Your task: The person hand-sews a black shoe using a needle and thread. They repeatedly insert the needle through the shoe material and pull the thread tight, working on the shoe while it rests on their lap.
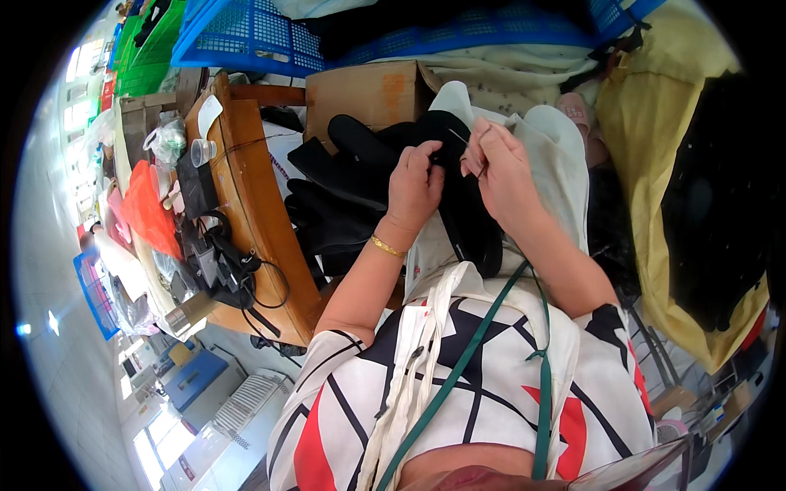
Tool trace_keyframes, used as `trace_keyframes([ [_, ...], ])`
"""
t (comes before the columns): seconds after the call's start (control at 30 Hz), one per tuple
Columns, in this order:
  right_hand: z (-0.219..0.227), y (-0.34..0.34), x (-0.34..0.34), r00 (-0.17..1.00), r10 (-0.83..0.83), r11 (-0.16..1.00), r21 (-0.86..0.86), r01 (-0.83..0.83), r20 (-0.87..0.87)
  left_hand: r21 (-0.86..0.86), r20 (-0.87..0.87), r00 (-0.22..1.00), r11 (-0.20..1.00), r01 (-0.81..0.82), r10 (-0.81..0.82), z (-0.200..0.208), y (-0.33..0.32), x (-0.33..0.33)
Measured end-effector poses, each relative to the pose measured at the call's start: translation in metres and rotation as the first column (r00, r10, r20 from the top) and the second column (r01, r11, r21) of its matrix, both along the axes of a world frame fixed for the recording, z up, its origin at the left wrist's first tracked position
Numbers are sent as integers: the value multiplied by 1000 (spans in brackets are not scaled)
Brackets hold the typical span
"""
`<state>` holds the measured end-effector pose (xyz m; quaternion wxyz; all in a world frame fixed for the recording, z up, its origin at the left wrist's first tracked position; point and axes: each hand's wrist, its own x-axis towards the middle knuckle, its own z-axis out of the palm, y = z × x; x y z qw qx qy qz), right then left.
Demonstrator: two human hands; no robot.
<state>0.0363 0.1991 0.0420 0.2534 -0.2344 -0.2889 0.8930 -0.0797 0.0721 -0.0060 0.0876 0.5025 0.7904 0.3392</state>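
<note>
Over my lap lies a long black padded fabric piece [468, 217], its upper end rounded. My left hand [416, 186] is closed at its left edge, thumb and fingers pinching the black material. Just to the right, my right hand [503, 168] is raised with its fingers pinched around a thin, shiny, needle-like thing; its exact kind is too small to make out. The two hands are a little apart. More black padded pieces [348, 176] are heaped to the left, and a white cloth [557, 155] lies under the work.
A cardboard box [360, 98] stands beyond the black pieces, with a blue plastic basket [254, 37] behind it. At left, a wooden table [250, 180] holds a clear cup [203, 151]; black cables [262, 286] hang at its edge. A yellow cloth-lined container [643, 213] with black material stands at right.
</note>
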Motion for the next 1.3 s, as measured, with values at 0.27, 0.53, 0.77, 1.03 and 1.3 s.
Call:
trace_keyframes([
  [0.27, 17, -12, -1, 993, 96, 949, 297, -110, 62, -74, -196, 974, 992, 102, -115, 24, 12, -3],
  [0.53, 35, -17, 19, 987, -72, 827, 562, -20, 142, -163, -341, 869, 933, 320, -358, 26, 36, -24],
  [0.77, 22, -46, 88, 937, 39, 739, 620, -261, 348, -171, 134, 903, 888, 427, -409, -6, 3, 48],
  [1.03, 6, 0, 124, 875, -351, 469, 871, -144, 334, -170, 535, 823, 929, 328, -192, 37, 22, 38],
  [1.3, 22, -16, 128, 948, -208, 95, 970, -224, 239, -521, 695, 719, 689, 504, 0, 43, 43, 52],
])
